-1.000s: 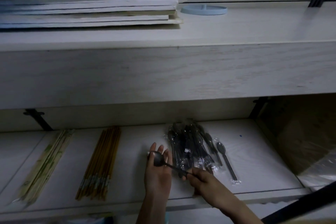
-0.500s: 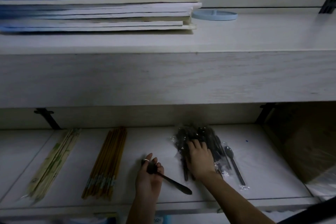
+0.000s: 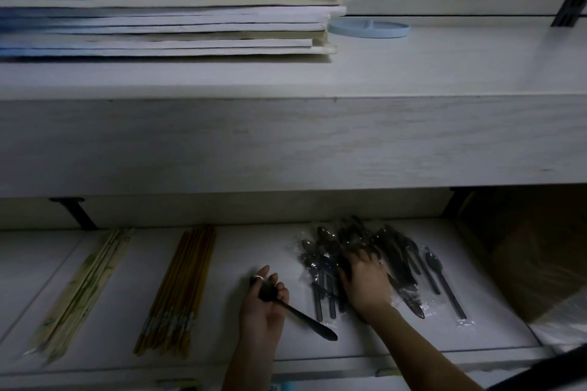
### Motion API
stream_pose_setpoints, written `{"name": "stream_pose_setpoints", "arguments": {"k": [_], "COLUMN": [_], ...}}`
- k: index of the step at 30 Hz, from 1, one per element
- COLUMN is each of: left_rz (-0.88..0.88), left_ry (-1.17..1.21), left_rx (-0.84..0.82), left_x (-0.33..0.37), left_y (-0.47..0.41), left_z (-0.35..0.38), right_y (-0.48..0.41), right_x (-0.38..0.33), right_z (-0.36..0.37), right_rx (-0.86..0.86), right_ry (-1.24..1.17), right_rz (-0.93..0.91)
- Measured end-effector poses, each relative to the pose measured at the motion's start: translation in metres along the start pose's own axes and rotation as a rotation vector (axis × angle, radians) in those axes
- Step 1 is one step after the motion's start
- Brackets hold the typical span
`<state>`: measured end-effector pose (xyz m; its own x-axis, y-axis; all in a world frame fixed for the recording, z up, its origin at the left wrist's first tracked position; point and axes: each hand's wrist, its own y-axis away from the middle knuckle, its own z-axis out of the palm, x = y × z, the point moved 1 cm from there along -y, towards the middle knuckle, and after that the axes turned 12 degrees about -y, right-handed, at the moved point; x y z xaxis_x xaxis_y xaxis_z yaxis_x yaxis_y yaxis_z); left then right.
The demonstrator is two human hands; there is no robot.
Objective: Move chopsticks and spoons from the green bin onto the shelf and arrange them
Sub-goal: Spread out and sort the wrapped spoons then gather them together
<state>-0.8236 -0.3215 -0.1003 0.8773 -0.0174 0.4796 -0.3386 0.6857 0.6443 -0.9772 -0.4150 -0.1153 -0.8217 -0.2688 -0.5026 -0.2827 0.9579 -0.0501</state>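
On the lower shelf [image 3: 241, 257] lie a pale bundle of wrapped chopsticks [image 3: 84, 289] at the left and a brown bundle of chopsticks [image 3: 178, 289] beside it. My left hand [image 3: 265, 305] holds a dark metal spoon [image 3: 305, 316] by its bowl, handle pointing right and toward me. A pile of dark spoons in clear wrappers [image 3: 390, 254] lies to the right. My right hand [image 3: 365, 279] rests on that pile with fingers spread among the wrappers. One wrapped spoon [image 3: 444, 286] lies apart at the pile's right. The green bin is out of view.
The upper shelf [image 3: 413, 73] carries a tall stack of flat papers [image 3: 165, 9] and a light blue round lid [image 3: 368, 29]. A brown cardboard box [image 3: 533, 251] stands to the right of the lower shelf. Black brackets [image 3: 76, 213] hold the shelves.
My right hand let go of the spoon's handle and moved right onto the wrapped spoon pile. My left hand kept the metal spoon and shifted slightly left.
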Motion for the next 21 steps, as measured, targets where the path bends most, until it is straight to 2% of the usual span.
{"name": "stream_pose_setpoints", "arguments": {"k": [3,6,8,10,12,15,18,19,21], "left_rz": [-0.010,-0.007,-0.003,-0.001,0.000,0.001,-0.013,-0.018,-0.018], "left_ry": [0.007,-0.009,-0.018,-0.019,-0.020,-0.020,-0.026,-0.028,-0.027], "left_rx": [-0.001,0.005,0.009,0.015,0.016,0.007,0.007,0.006,0.007], "left_x": [-0.002,-0.005,-0.005,-0.005,-0.005,-0.006,-0.008,-0.009,-0.009], "left_y": [-0.002,-0.001,0.000,-0.001,-0.001,0.000,0.001,0.000,0.000], "left_z": [0.003,0.005,0.006,0.006,0.005,0.008,0.010,0.010,0.011], "right_y": [-0.003,-0.005,-0.005,-0.003,-0.002,-0.001,0.003,0.005,0.008], "right_x": [-0.004,-0.009,-0.007,0.001,0.011,0.018,0.027,0.031,0.038], "right_z": [0.001,0.006,0.007,0.007,0.006,0.008,0.006,0.002,-0.005], "right_rx": [-0.078,-0.154,-0.061,0.083,0.055,-0.019,0.164,0.230,0.225], "right_ry": [-0.141,-0.277,-0.255,-0.161,-0.120,-0.256,-0.303,-0.260,-0.156], "right_rz": [0.000,-0.111,-0.147,-0.059,0.068,0.022,0.005,0.054,0.182]}}
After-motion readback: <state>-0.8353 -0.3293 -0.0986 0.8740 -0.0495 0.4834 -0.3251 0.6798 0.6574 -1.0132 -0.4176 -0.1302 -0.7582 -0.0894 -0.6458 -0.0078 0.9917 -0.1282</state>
